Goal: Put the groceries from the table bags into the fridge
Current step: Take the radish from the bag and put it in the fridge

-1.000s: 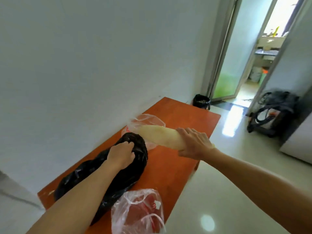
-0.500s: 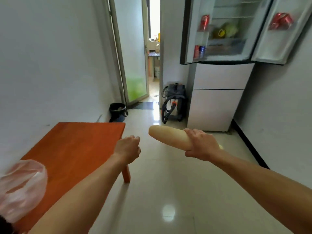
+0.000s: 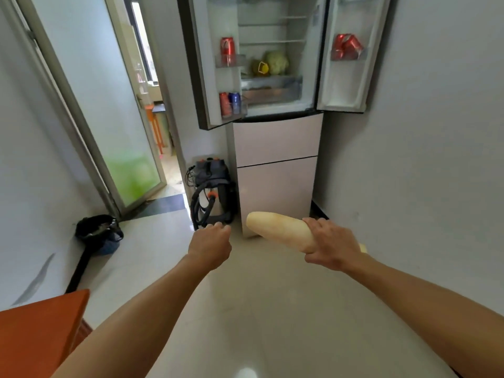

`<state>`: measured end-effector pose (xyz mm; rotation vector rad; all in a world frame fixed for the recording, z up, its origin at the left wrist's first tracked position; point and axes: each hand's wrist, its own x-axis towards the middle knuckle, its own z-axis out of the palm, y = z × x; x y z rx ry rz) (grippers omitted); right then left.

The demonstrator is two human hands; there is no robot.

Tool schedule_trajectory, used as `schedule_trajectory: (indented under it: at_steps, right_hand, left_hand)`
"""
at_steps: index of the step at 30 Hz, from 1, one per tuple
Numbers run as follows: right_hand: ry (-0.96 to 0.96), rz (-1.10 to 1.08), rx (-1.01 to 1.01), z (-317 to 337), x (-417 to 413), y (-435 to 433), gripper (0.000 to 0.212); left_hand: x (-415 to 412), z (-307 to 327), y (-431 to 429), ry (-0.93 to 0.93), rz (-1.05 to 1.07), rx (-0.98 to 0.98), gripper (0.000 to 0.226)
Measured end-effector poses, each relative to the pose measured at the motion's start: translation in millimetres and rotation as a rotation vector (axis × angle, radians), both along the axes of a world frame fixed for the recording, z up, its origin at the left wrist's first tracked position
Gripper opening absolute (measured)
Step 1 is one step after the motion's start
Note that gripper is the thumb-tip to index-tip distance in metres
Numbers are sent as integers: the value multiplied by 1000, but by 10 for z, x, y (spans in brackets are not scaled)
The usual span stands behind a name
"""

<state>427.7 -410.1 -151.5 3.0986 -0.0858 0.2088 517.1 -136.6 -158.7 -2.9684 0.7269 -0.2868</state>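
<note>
Head view — radish [image 3: 278, 230] tip up-left.

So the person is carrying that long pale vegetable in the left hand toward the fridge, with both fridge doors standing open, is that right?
Not quite: the long pale vegetable is in the right hand, whose fingers wrap around it. The left hand is loosely curled and holds nothing. The head view shows this. The rest stands: the fridge is ahead and both its upper doors are open.
</note>
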Motion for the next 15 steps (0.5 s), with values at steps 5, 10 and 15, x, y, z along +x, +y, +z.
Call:
schedule_trajectory:
  at_steps: [5, 10, 15]
  right_hand:
    - [-57, -85, 36, 236, 997, -454, 86]
    - [-109, -158, 35, 488, 1832, -980, 87]
    - [-148, -170, 20, 579, 2816, -1602, 82]
  left_hand:
    - [1217, 341, -540, -6, -106, 23, 17]
    - [2235, 621, -1216, -32, -180, 31, 19]
    - [3198, 656, -1906, -46, -217, 23, 16]
